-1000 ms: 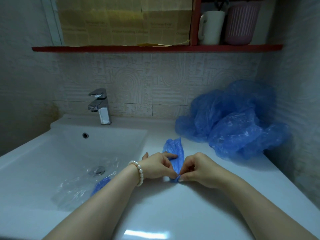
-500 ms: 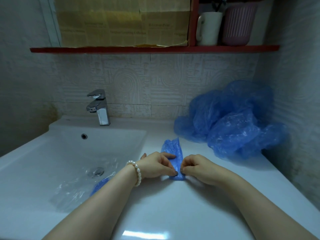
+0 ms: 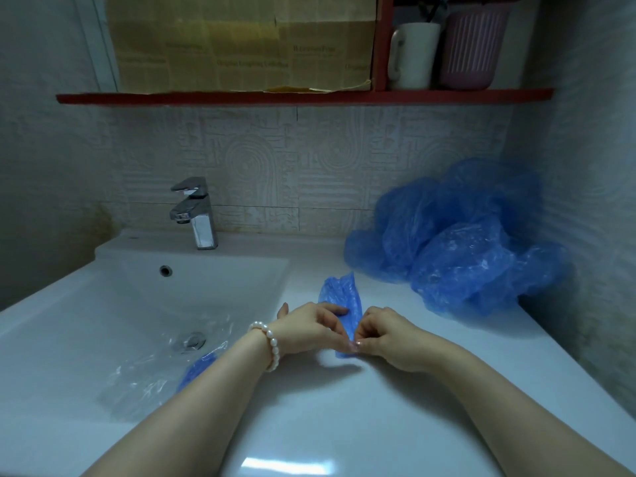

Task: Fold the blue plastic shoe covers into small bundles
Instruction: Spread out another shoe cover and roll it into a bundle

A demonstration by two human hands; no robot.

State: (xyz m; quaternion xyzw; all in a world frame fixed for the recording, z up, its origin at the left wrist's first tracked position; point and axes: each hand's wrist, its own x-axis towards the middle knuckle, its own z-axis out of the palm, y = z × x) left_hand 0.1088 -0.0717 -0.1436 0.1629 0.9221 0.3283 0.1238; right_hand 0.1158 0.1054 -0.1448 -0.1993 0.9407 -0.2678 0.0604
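A narrow folded blue shoe cover (image 3: 340,296) lies lengthwise on the white counter (image 3: 309,407), just right of the basin. My left hand (image 3: 309,327), with a pearl bracelet on its wrist, pinches the strip's near end, and one finger lies across the plastic. My right hand (image 3: 387,333) pinches the same near end from the right with curled fingers. The two hands almost touch. A loose heap of blue shoe covers (image 3: 457,246) sits at the back right, against the wall.
The white sink (image 3: 103,297) is on the left, with a chrome tap (image 3: 196,215) behind it. In the basin lie a clear plastic bag (image 3: 148,370) and a blue bundle (image 3: 196,370). A red shelf (image 3: 303,96) above holds a white mug (image 3: 413,55) and a pink cup (image 3: 471,46).
My right hand has drawn in toward the left one, and the near end of the strip has been folded tighter between the fingertips. The camera view shifted slightly.
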